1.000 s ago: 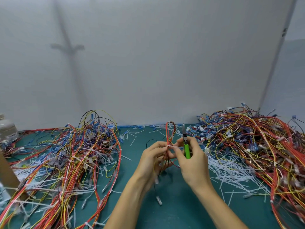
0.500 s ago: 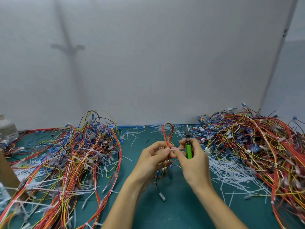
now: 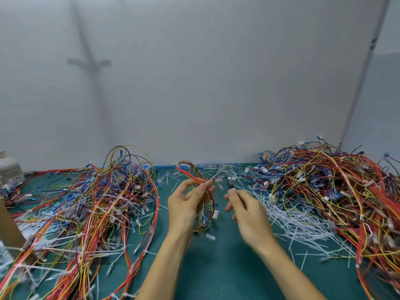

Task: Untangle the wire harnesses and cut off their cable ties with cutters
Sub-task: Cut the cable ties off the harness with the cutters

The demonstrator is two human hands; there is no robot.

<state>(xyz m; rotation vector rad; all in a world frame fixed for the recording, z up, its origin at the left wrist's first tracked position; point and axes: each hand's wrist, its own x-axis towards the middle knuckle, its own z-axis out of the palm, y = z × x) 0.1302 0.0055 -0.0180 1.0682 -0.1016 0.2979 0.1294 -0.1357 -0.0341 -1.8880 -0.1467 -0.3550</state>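
Head cam: left hand (image 3: 186, 204) pinching small wire harness (image 3: 202, 191) betw thumb & fingers, loop sticking up, rest dangling over green mat (image 3: 216, 267). Right hand (image 3: 246, 211) is gripping cutters (image 3: 230, 183), blurred, tip up, just right of harness, not touching. Tangled piles lying L (image 3: 86, 208) & R (image 3: 324, 191); cut ties (image 3: 292, 221) near R pile.

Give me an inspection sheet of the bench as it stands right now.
Surface: green mat, bare only in front.
Job's things: small harness held up; cutters blurred, tip up.
Clutter: cut cable ties strewn right of centre.
Grippers: left hand pinches the harness; right hand grips the cutters, apart from it.
Cables: tangled left pile and right pile.
Surroundings: white jar, brown board, grey wall.
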